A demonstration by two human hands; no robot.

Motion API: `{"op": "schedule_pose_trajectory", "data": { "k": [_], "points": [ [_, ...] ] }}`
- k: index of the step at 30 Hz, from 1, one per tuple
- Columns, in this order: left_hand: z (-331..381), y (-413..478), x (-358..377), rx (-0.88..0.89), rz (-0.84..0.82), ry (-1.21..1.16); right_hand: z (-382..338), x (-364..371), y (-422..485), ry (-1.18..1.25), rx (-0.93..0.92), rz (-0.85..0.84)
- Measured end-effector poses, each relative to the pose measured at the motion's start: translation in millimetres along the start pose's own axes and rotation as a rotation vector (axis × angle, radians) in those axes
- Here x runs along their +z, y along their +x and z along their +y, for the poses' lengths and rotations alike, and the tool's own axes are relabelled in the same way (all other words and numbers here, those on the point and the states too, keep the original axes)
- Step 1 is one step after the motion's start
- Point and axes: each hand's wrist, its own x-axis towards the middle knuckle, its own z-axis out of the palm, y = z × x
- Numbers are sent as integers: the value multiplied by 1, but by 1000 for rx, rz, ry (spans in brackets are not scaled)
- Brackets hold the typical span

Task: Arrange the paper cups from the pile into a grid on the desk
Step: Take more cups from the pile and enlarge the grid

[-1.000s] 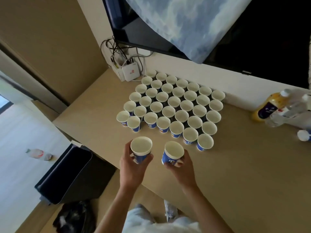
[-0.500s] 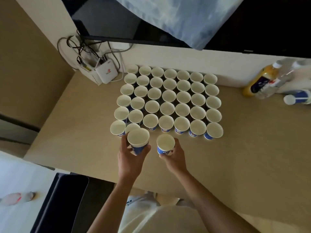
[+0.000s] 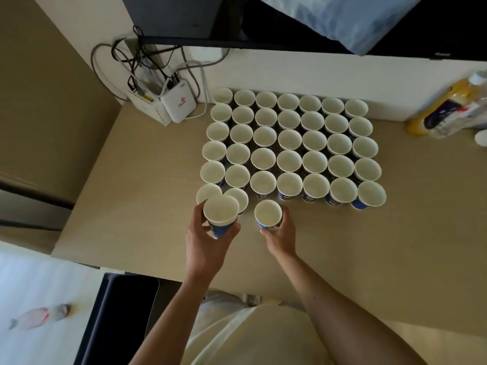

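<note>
Left hand (image 3: 208, 243) is curled round the blue wall of a paper cup (image 3: 220, 212), thumb on one side and fingers on the other. It holds the cup upright over the near left corner of the grid (image 3: 290, 143). That cup's white mouth covers part of the two nearest left cups, so their rims show only as arcs.

Just beside it, the right hand (image 3: 280, 233) pinches a second cup (image 3: 268, 214) low on its wall, upright, directly in front of the near row. Whether its base touches the desk (image 3: 369, 259) cannot be told. Both cups look empty inside.

Low on the left, beside the desk edge, a dark bin (image 3: 126, 312) is too black to see into.

On the desk, the grid is seven cups across, mouths up, rims nearly touching and all white and empty. Blue printed sides show only on the near row; the rest hide each other's walls.

At the wall stands a white router (image 3: 179, 102) under tangled cables. At the far right a yellow bottle (image 3: 445, 111) and a clear one lie blurred and cut off by the frame. Above, a dark screen (image 3: 290, 22) is cropped, with a pale blue cloth (image 3: 342, 19) draped over part of it.
</note>
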Motion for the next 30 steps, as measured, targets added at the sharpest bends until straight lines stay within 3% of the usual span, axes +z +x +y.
{"op": "schedule_pose_trajectory", "data": {
  "k": [18,22,25,30],
  "points": [
    [-7,14,-6,30,-75,-11,11,13,7,111,43,-13],
    [-3,13,10,57,-135,-50,11,-23,-12,92,67,140],
    [6,11,28,103,-208,-45,-13,-56,-25,219,41,218],
    [20,5,64,165,-358,-29,-53,-96,-35,140,-161,-139]
  ]
}}
